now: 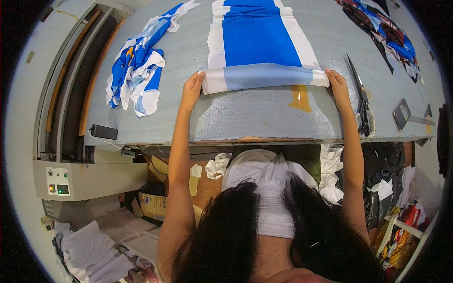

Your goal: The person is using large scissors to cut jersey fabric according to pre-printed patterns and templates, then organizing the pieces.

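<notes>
A long piece of blue fabric [262, 40] with white side borders lies on the grey work table [264, 115]. Its near end is turned back on itself, showing the paler underside. The fold's left corner is pinched between the thumb and fingers of my left hand [192, 86]. At the opposite corner, my right hand [337, 84] grips the white edge in the same way. Large black-handled scissors [361, 96] lie just right of my right hand, blades pointing away. Yellowish tape [300, 100] is stuck to the table below the fold.
Crumpled blue-and-white fabric scraps [141, 73] lie at left, dark multicoloured ones [389, 35] at far right. A small black box [104, 132] with a cable sits at the left edge. A metal tool [402, 114] stands right. A roller machine [89, 174] adjoins the table's left side.
</notes>
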Tool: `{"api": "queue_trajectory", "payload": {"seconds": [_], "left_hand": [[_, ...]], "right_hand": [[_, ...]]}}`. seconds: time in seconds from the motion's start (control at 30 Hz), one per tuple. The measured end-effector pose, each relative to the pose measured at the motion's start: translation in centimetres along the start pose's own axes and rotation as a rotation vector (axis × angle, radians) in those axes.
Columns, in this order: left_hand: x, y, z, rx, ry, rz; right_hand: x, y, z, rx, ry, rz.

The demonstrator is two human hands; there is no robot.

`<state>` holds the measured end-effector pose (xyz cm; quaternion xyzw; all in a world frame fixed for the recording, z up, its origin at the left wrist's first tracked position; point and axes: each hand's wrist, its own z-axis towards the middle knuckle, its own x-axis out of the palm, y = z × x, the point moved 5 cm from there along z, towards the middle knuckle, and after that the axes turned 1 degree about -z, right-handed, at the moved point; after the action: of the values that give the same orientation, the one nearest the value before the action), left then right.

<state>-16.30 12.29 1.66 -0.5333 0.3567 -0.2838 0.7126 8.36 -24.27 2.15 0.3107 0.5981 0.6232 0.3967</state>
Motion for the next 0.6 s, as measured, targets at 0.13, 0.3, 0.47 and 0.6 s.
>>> {"api": "queue_trajectory", "payload": {"seconds": [0.13, 0.3, 0.47, 0.6], "left_hand": [[-0.2, 0.2, 0.0, -0.022, 0.003, -0.011], [0.0, 0.1, -0.2, -0.079, 0.033, -0.062], [0.5, -1.0, -0.3, -0.019, 0.012, -0.009], [0.3, -0.8, -0.4, -0.082, 0.014, 0.012]], "right_hand": [[-0.7, -0.8, 0.5, 0.065, -0.001, -0.105], [-0.8, -1.1, 0.4, 0.066, -0.001, -0.09], [-0.5, -1.3, 0.8, -0.069, -0.003, -0.116], [0.0, -0.7, 0.4, -0.087, 0.01, -0.102]]}}
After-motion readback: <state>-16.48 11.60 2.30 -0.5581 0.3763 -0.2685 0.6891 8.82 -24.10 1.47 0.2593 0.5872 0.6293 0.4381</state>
